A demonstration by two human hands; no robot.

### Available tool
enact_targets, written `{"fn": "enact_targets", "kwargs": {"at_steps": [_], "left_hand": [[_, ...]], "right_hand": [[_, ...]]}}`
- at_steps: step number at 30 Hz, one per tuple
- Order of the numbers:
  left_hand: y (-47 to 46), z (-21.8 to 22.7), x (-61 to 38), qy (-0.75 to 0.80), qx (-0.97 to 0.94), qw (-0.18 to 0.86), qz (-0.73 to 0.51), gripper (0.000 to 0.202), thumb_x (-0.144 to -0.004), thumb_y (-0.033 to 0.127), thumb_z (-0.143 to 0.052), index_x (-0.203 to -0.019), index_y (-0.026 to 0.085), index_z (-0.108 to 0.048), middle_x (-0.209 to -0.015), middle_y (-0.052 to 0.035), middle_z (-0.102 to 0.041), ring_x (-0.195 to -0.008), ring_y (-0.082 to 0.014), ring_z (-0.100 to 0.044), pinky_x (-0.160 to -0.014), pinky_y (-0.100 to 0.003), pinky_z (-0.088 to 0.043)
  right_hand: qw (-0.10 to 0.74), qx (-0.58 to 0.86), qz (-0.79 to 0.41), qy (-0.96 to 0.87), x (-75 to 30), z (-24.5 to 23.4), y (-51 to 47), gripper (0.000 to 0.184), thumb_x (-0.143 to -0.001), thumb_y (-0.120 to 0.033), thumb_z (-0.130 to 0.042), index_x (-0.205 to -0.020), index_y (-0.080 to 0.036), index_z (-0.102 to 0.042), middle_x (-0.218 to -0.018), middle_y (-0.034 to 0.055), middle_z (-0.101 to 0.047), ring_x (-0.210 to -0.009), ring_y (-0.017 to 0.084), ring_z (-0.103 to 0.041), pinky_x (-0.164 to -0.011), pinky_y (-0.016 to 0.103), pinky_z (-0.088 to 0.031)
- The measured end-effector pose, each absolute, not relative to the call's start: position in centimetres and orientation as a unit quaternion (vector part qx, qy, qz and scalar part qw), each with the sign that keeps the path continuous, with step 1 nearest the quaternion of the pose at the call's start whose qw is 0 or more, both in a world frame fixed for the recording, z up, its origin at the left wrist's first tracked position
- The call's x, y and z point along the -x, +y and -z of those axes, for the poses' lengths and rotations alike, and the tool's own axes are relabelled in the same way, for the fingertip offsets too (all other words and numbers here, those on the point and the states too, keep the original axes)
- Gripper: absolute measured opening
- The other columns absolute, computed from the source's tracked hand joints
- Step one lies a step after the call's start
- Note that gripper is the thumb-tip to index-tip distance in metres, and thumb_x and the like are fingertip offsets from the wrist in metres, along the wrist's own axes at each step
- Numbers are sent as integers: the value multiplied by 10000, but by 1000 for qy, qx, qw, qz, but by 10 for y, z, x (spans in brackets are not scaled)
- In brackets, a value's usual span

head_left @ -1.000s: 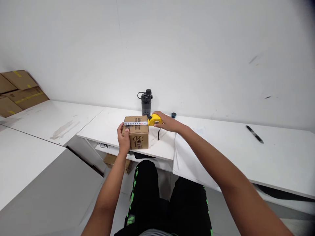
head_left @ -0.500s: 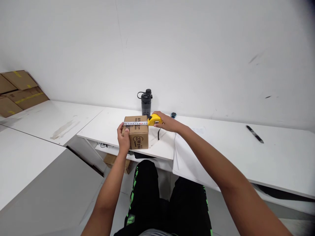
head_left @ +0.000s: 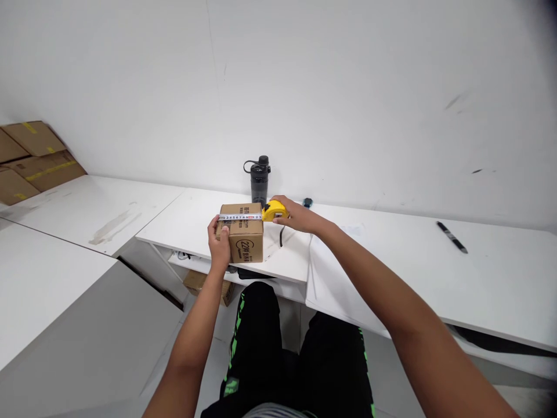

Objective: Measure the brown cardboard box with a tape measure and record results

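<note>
Only the head cam here, so going off that. The box (head_left: 246, 247) sits just left of centre frame, near the front edge of the white table (head_left: 409, 273). Left hand (head_left: 220, 244) has a hold on its left side, thumb on the near face and fingers up by the top left edge, so the box is to the right of that grip, with most of it uncovered. Right hand (head_left: 298, 216) is closed around the yellow tape measure (head_left: 273, 211), fingers over the top and thumb below; the case pokes out left of the grip, right up by the box's top right edge. The blade (head_left: 239, 217) runs left from it, flat across the box top, to the left hand's fingers. Can't quite tell how they pin the end. Black bottle (head_left: 260, 183) stands behind the box, pen (head_left: 451, 237) lies right of frame, and paper (head_left: 333, 278) is below the right forearm.
</note>
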State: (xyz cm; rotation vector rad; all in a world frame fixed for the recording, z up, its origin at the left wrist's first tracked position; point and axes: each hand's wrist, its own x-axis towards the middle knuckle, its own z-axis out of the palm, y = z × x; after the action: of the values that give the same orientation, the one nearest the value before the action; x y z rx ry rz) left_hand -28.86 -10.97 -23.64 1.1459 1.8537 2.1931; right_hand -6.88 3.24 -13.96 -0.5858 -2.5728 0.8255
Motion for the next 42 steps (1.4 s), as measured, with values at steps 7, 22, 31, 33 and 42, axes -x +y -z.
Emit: {"fn": "enact_targets", "kwargs": {"at_steps": [7, 22, 31, 33, 42], "left_hand": [[-109, 236, 288, 598, -368, 32, -712, 417, -886, 342, -540, -1285, 224, -520, -1349, -82, -526, -1267, -216, -472, -1089, -324, -341], [-109, 238, 289, 598, -370, 23, -711, 423, -887, 335, -538, -1292, 214, -518, -1339, -84, -534, -1240, -212, -493, -1062, -313, -365], [-109, 237, 289, 596, -371, 27, -711, 423, -887, 301, -523, -1299, 208, -511, -1339, -90, -531, -1225, -208, -506, -1050, -312, -383], [-109, 236, 288, 597, -369, 30, -712, 424, -887, 303, -522, -1301, 211, -511, -1342, -89, -529, -1230, -211, -504, -1053, -314, -382], [-110, 234, 287, 604, -370, 26, -705, 426, -890, 333, -524, -1300, 218, -515, -1350, -88, -522, -1239, -220, -494, -1074, -329, -357]], "right_hand": [[188, 207, -291, -915, 69, 140, 32, 532, -839, -351, -568, -1325, -309, -357, -1321, 53, -501, -1098, 250, -550, -893, 401, -464], [200, 207, -290, -913, 69, 142, 32, 524, -837, -337, -580, -1316, -299, -370, -1323, 58, -500, -1100, 247, -553, -894, 388, -459], [209, 206, -282, -913, 68, 144, 31, 537, -838, -326, -571, -1332, -307, -362, -1333, 50, -492, -1101, 236, -544, -888, 383, -456], [212, 202, -279, -915, 69, 145, 31, 534, -840, -322, -566, -1333, -305, -362, -1344, 51, -482, -1116, 236, -535, -902, 384, -450], [223, 197, -278, -913, 68, 148, 30, 519, -847, -321, -549, -1330, -300, -358, -1327, 56, -490, -1080, 230, -547, -883, 379, -459]]}}
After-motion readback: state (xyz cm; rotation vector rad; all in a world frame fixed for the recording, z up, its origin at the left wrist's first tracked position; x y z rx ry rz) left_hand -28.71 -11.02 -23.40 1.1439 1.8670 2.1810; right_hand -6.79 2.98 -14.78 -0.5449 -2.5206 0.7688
